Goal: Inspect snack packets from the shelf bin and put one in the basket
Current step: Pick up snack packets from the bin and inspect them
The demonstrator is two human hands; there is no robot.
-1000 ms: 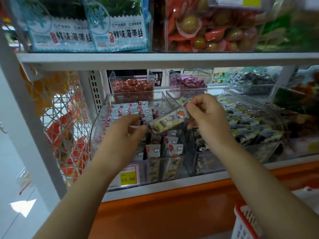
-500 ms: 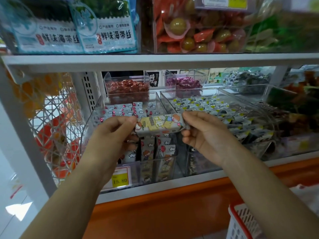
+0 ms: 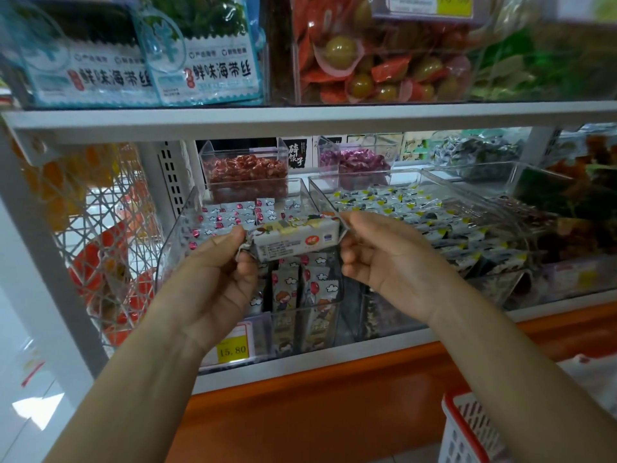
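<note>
I hold one small snack packet (image 3: pixel 293 240) level in front of the clear shelf bin (image 3: pixel 177 235), its printed white back face toward me. My left hand (image 3: pixel 220 272) pinches the crimped left end of the packet. My right hand (image 3: pixel 380 259) pinches its right end between thumb and fingertips. The bin holds several like packets with a cartoon and red balloons, some standing upright at its front. A white basket with a red rim (image 3: pixel 467 429) shows at the bottom right, partly behind my right forearm.
A second clear bin (image 3: pixel 521 215) of yellow-and-dark packets sits to the right. Small tubs of red candies (image 3: pixel 247 172) and purple candies (image 3: pixel 354 162) stand behind. A yellow price tag (image 3: pixel 232 350) reads 15.80. A shelf board (image 3: pixel 300 118) runs above, a wire rack (image 3: pixel 100 228) at left.
The packet went from tilted to level, then turned over from its colourful cartoon front to its white printed back. Both hands keep hold of its ends.
</note>
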